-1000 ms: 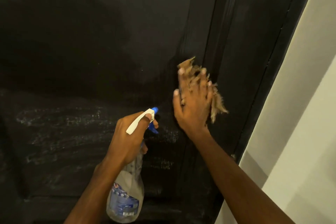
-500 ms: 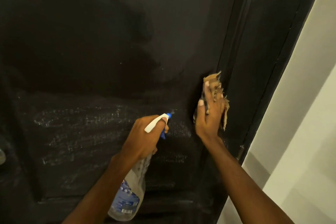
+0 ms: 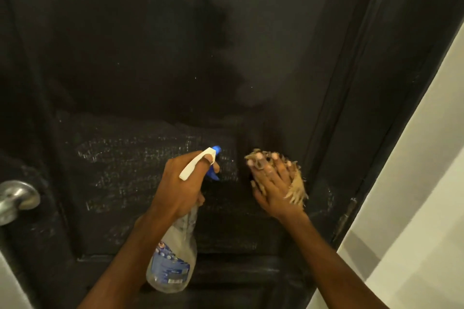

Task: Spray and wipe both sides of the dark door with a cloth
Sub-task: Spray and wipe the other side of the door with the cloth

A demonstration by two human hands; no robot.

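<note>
Downward the right hand [image 3: 275, 189] has slid, now level with the sprayer's nozzle, its fingers spread flat and pressing the frayed tan cloth [image 3: 297, 190] against the dark door [image 3: 150, 57] on its lower panel. Just beside it, the left hand [image 3: 180, 188] grips the spray bottle [image 3: 173, 258] by its head, blue nozzle toward the door. Pale streaks cross the panel. A metal knob [image 3: 18, 198] sits far left and a pale wall [image 3: 414, 183] stands right.

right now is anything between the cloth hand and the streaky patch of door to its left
The right hand presses the frayed tan cloth on the dark door; left of it, the left hand gripping the clear plastic spray bottle sits in front of the streaked panel. Nothing else visible intervenes.
</note>
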